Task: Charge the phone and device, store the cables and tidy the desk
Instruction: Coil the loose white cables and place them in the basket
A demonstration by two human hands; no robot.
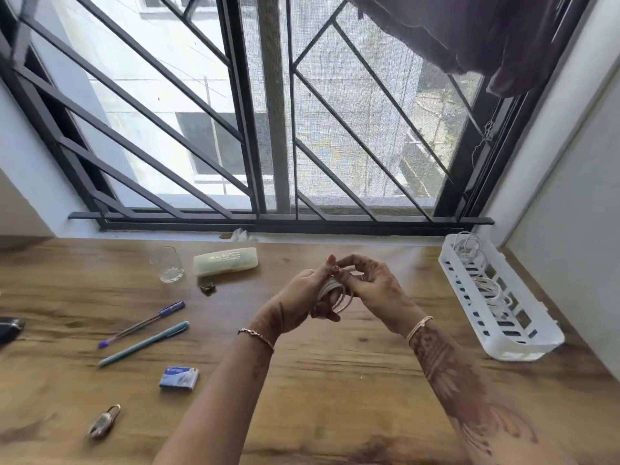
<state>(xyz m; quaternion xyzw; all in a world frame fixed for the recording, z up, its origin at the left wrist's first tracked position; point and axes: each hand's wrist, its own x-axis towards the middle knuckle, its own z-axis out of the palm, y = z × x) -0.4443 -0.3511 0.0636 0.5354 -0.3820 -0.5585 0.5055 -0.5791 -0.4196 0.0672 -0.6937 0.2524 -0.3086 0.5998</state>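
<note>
Both hands are held together above the wooden desk [335, 380], to the left of the white basket [523, 345] and well apart from it. A coiled white cable [339, 295] is kept between them. The left hand [298, 297] is closed round the coil on the side farther from the basket, and the fingers of the right hand [372, 280] are curled on its upper part, where a strand seems to be pinched. Only some loops are seen; the rest is covered by the left palm and fingers, and the ends of the cable cannot be made out. Inside the basket more coiled cables [493, 292] are laid, partly hidden by its slotted wall. Farther left of the basket than the hands, a glass [169, 266], a pale case [225, 261], two pens [144, 342] and a small blue box [179, 376] are found on the desk; the print on the case and on the box is too blurred to be read. Farthest from the basket, a dark thing [10, 328] is cut off by the frame edge and cannot be identified.
</note>
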